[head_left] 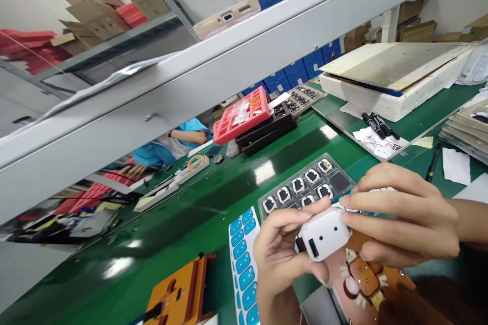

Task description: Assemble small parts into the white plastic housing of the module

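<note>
A small white plastic housing (328, 238), with a dark slot and two small holes in its face, is tilted up in front of me. My left hand (280, 249) is closed around its left end, thumb below and fingers above. Against its right end press the fingertips of my right hand (412, 216); a bit of blue film (345, 197) shows by them. Behind my hands lies a clear tray (292, 204) of white-and-black parts. To the left of my left hand is a sheet of blue stickers (243, 262). Below sits a brown mat with a cartoon figure (362, 274).
An orange fixture (177, 292) stands at the front left of the green table (213, 198). Black markers (375, 125) lie by a white foam box (381, 94). Red and black trays (244, 114) are stacked farther back. A grey beam (229, 73) crosses above. Another person's arm (188, 136) is beyond it.
</note>
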Demonstrator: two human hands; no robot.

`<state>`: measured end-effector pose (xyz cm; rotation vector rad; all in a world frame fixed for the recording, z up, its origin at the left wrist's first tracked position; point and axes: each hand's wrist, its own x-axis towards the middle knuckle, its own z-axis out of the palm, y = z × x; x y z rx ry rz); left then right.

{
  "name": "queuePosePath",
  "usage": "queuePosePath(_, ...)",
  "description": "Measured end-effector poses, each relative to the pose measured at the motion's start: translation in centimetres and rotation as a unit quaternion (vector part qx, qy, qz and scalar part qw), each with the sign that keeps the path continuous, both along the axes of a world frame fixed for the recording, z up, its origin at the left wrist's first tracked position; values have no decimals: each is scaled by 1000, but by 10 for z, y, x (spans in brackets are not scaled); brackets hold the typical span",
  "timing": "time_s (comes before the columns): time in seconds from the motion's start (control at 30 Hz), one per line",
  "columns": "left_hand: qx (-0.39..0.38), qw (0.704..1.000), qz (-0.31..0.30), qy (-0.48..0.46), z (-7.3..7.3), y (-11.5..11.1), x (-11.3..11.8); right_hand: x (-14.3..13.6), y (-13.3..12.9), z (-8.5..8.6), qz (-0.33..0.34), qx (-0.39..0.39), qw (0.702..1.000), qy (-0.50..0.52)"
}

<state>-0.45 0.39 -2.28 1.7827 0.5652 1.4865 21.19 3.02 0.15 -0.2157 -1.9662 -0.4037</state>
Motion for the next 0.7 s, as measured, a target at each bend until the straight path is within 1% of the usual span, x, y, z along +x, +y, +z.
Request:
queuePosePath(0.07, 2, 1000, -5, -2, 0, 0, 0, -1, 0, 0, -11, -3, 1000, 1)
queuePosePath(0.2, 6, 1000, 5, 11, -1, 1, -1, -2, -1, 0, -28, -13, 1000, -5)
queuePosePath(0.33, 2, 1000, -5, 11, -1, 2, -2, -2, -1, 0, -22, -19, 1000, -10)
queuePosePath(0.57, -8, 1000, -21, 16, 1, 2, -3, -1, -3, 2, -17, -54, 998, -41)
queuePosePath(0.7, -13, 999, -33, 23, 2, 4, -3, -1, -3, 0, 7, -18, 999, -39)
